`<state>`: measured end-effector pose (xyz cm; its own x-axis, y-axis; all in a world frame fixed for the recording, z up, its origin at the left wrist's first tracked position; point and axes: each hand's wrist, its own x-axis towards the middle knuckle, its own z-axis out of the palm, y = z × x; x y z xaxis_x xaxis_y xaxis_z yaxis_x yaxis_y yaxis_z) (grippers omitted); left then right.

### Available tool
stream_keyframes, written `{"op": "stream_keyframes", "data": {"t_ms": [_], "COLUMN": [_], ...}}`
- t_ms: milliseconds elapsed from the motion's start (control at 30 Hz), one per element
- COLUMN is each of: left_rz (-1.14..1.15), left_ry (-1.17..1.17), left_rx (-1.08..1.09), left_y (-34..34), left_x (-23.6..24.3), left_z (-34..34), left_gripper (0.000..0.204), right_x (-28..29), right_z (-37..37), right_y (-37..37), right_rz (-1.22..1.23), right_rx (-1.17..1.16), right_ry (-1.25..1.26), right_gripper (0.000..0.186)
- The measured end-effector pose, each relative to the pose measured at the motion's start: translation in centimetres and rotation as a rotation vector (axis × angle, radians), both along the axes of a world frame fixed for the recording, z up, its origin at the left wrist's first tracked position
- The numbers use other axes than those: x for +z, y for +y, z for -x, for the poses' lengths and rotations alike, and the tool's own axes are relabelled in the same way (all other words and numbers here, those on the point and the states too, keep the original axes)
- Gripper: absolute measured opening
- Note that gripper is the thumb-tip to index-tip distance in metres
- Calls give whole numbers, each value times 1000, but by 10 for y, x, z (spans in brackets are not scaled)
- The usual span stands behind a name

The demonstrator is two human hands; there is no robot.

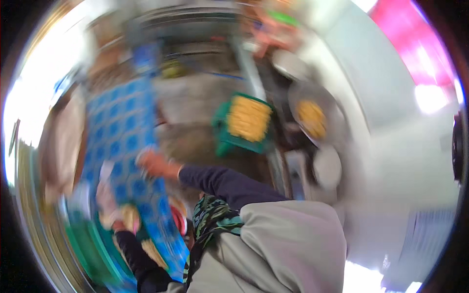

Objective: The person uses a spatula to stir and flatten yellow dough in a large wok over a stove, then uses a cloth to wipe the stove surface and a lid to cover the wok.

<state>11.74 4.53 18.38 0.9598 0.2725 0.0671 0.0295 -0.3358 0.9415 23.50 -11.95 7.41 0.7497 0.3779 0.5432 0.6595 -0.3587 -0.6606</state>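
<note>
Motion blurs the whole picture. My right hand is over the right edge of a table with a blue patterned cover. Its fingers look curled, with a whitish smear at their tips that I cannot make out. At the lower left my left hand is beside a pale pinkish, bag-like thing; its fingers are smeared. Close to it lies a round yellowish thing. Long yellowish pieces lie nearer to me, by a green crate-like container.
A green stool-like stand bears a tray of yellow pieces. On the right, a wide pan holds yellow food, with round pale lids nearby. A red-rimmed bowl is beside the table. Cardboard-brown shapes stand far left.
</note>
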Motion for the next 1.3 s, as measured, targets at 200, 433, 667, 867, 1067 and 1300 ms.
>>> {"op": "stream_keyframes", "data": {"t_ms": [200, 433, 667, 867, 1067, 1300], "left_rz": [353, 138, -13, -114, -248, 149], "left_ry": [470, 627, 671, 677, 591, 793], "left_rx": [-97, -514, -634, -748, -1129, -1413], "left_y": [-107, -196, -268, -332, -431, -565], "left_x": [-54, -81, -82, -85, -85, -61], "left_z": [-1, -5, 3, 13, 36, 106], "left_gripper": [15, 9, 8, 12, 18, 30], "right_x": [35, 23, -66, -91, -56, -36], "right_z": [182, 479, 634, 661, 678, 661], "right_y": [-219, -388, -358, -355, -285, -131], "right_rz": [-34, -308, 882, 151, -511, -954], "right_rx": [-161, -1516, -1308, -1551, -2153, -2458], "right_ry": [729, 930, 1318, 1630, 1489, 1538], "right_gripper": [39, 29, 18, 17, 27, 27]}}
